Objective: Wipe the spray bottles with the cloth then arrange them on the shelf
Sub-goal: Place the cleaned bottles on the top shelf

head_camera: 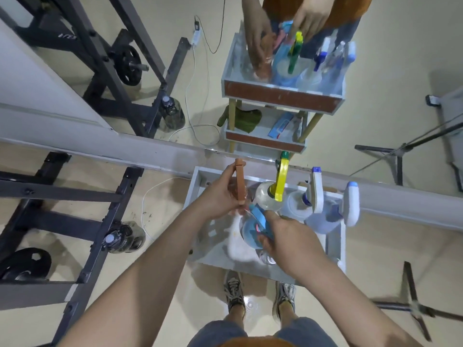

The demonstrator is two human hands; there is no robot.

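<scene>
My left hand [220, 194] grips a clear spray bottle with an orange-brown trigger head [240, 181], held over the left part of the grey shelf tray [200, 209]. My right hand [288, 236] holds a blue-topped spray bottle [250, 234] just in front of it. A white cloth [238, 249] lies in the tray under both hands. Behind them stand a bottle with a yellow trigger [278, 189] and two bottles with white and blue heads [315, 194], [350, 206], lined along the tray's back and right side.
A mirror on the wall ahead repeats the shelf, hands and bottles [283, 68]. A dark metal gym frame [75, 211] with weight plates and a water jug [122, 236] stands to the left. Tripod legs [411, 306] spread on the floor at right.
</scene>
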